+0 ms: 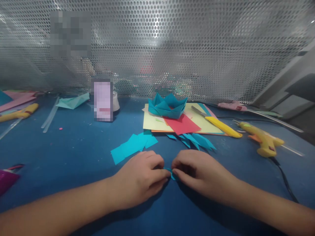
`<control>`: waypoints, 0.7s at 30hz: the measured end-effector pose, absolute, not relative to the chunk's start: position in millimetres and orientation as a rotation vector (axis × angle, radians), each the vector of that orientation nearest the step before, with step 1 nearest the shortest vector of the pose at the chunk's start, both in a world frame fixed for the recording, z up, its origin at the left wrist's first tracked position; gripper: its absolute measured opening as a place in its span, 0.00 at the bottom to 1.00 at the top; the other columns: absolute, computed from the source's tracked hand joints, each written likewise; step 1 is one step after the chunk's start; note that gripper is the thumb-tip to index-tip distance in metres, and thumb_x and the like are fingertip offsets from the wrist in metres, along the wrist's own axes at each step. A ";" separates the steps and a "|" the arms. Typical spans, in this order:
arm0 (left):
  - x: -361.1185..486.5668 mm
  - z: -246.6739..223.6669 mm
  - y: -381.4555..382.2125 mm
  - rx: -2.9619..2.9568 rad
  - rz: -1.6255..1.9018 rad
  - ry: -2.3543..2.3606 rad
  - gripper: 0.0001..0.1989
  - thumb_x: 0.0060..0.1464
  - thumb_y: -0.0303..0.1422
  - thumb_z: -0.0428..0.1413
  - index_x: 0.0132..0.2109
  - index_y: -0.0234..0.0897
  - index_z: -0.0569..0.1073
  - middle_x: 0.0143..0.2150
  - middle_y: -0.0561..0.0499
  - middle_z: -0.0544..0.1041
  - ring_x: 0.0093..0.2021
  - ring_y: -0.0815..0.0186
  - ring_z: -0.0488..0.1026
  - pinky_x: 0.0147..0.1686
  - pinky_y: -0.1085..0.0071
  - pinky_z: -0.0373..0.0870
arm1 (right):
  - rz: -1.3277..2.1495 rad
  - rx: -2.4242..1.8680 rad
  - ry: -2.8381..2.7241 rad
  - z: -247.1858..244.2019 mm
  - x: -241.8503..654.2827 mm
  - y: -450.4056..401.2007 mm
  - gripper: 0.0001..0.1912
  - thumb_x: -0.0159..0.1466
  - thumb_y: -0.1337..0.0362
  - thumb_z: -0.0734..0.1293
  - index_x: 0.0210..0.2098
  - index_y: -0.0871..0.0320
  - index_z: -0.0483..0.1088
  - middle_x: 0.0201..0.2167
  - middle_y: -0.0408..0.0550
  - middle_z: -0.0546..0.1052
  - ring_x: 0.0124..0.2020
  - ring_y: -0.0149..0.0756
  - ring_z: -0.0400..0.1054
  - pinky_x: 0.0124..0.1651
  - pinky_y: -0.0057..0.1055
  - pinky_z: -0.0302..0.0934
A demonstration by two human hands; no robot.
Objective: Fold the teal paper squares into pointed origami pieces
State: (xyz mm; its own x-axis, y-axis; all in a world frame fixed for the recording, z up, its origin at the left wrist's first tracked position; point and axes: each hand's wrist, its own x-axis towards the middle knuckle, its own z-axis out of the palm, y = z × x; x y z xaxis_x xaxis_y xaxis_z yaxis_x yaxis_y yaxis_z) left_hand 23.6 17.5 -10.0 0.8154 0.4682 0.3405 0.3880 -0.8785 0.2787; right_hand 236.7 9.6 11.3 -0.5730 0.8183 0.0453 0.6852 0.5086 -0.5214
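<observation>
A small piece of blue paper point(173, 176) is pinched between my two hands, low over the blue table; most of it is hidden by fingers. My left hand point(147, 173) closes on its left side, and my right hand point(198, 168) grips it from the right with thumb and fingertips. Just beyond my left hand lie overlapping blue paper rectangles point(131, 146). Behind my right hand is a cluster of pointed, folded blue paper pieces point(197, 140). Farther back, a blue folded-paper ring with pointed tips point(167, 106) rests on stacked coloured sheets.
A yellow-handled cutter point(222, 126) lies across the pale yellow sheets point(154, 123), beside a red paper point(183, 124). At right sits a yellow glue gun point(267, 139) with its cord. Clear glue sticks point(51, 114) lie left. A perforated metal panel point(157, 49) closes off the back.
</observation>
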 end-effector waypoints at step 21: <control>23.7 -12.6 20.8 2.750 0.629 0.651 0.11 0.64 0.29 0.49 0.44 0.35 0.76 0.31 0.50 0.71 0.30 0.65 0.63 0.30 0.68 0.57 | 0.598 -1.300 -2.441 5.5 234.7 8.6 0.05 0.57 0.73 0.64 0.28 0.59 0.68 0.23 0.41 0.70 0.24 0.28 0.61 0.28 0.24 0.52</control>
